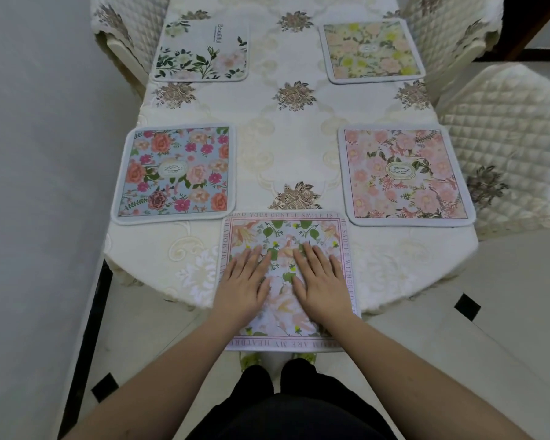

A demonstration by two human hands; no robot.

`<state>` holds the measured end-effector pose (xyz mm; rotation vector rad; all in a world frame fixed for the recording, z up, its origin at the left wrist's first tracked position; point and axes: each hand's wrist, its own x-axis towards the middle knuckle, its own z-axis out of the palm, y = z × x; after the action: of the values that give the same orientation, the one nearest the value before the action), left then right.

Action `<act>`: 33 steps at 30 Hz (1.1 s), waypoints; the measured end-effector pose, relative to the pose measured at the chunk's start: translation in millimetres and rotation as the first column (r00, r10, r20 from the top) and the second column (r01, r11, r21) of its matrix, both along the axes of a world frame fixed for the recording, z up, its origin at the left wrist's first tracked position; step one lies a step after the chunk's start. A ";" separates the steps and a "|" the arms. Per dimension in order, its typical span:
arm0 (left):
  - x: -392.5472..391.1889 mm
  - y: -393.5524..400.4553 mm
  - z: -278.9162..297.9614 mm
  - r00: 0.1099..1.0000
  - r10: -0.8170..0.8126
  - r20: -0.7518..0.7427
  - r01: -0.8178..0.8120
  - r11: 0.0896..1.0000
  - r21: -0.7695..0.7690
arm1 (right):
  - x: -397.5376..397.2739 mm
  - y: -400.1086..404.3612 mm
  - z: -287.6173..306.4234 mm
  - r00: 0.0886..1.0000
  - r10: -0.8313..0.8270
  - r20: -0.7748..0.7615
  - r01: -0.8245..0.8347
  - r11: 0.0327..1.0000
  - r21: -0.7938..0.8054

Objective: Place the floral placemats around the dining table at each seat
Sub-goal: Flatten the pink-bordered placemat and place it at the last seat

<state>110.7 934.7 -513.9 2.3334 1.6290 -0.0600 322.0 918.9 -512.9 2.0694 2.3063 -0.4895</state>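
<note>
Five placemats are lying on the dining table (299,128), left hand (242,281) and right hand (319,281) pressing flat-fingered on the nearest placemat (285,230), overhanging the table's near edge, probably needing pushing farther on.

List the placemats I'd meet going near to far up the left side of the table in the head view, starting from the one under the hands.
Text-bordered placemat under both flat hands, left hand and right hand → blue placemat with red and pink flowers → white placemat with green leaves.
</note>
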 end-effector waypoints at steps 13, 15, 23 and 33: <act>-24.3 -8.1 9.2 0.905 0.418 0.079 -0.407 0.905 -0.124 | 45.4 -22.0 3.2 0.946 -0.320 -0.056 0.318 0.947 -0.044; -26.3 -8.7 10.4 0.916 0.388 0.104 -0.375 0.918 -0.125 | 49.0 -22.4 2.8 0.946 -0.316 -0.078 0.312 0.948 -0.062; -29.8 -4.2 10.6 0.839 0.457 0.295 -0.402 0.886 -0.230 | 59.0 -17.7 11.5 0.915 -0.330 -0.230 0.300 0.941 -0.156; -36.4 -10.2 45.4 0.556 0.551 0.622 -0.349 0.834 -0.428 | 62.9 -17.1 51.3 0.502 -0.574 -0.648 0.496 0.804 -0.328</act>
<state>74.4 924.5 -468.4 1.3556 1.5809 0.6558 385.0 901.8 -461.6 2.9011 1.6748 -1.6958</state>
